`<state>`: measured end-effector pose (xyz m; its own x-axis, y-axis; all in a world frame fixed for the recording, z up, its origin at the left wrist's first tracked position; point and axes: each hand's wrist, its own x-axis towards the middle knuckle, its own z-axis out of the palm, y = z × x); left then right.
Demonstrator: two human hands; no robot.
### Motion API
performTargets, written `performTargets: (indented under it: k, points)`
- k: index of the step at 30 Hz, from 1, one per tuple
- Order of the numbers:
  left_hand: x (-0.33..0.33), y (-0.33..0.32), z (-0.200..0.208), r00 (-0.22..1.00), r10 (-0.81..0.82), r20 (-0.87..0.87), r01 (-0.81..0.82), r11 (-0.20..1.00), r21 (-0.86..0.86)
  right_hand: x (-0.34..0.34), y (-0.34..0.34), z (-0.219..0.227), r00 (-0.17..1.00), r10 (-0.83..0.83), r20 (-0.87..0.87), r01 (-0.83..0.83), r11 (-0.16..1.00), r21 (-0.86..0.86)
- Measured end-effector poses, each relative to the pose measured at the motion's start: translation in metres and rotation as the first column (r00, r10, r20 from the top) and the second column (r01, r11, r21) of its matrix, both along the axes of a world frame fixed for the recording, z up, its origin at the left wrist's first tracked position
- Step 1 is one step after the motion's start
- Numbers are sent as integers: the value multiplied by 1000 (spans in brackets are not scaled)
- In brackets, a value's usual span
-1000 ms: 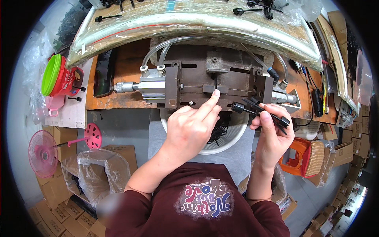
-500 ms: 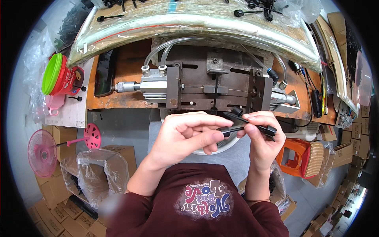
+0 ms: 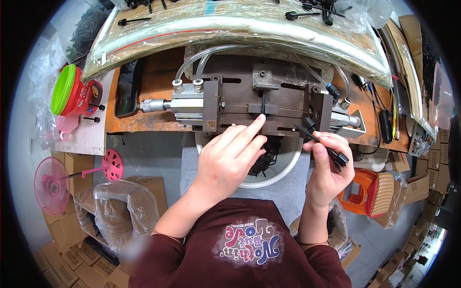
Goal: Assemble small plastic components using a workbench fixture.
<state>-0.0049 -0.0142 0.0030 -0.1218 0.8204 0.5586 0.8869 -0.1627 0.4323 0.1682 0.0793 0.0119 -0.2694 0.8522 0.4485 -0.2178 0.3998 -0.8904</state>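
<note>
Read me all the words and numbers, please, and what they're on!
Maroon shirt: big upside-down lettering; I won't copy its words.
Red bucket with green rim: pale lettering, not copied here.
Brown cardboard boxes: printing too small to read.

This area is serving as a small production workshop. A wooden tabletop (image 3: 162, 77) is carrying a metal fixture (image 3: 240, 69) with cylinders (image 3: 187, 108) lying at left and right. Clear hoses (image 3: 188, 60) are feeding into the left cylinder. A white basket (image 3: 276, 180) is holding black parts (image 3: 261, 166) below the near edge. Cardboard cartons (image 3: 62, 264) are standing at near left and far right.
</note>
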Motion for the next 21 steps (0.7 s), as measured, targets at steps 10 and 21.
performTargets:
  k: [10, 21]
  points:
    - [5, 10, 4, 981, 50, -186, -65, 995, -79, 5, -3, 4, 949, -187, 254, 113, 953, 280]
    - [5, 10, 5, 988, 57, -146, -72, 992, -99, 1, 0, 0, 907, -300, 295, -31, 651, 759]
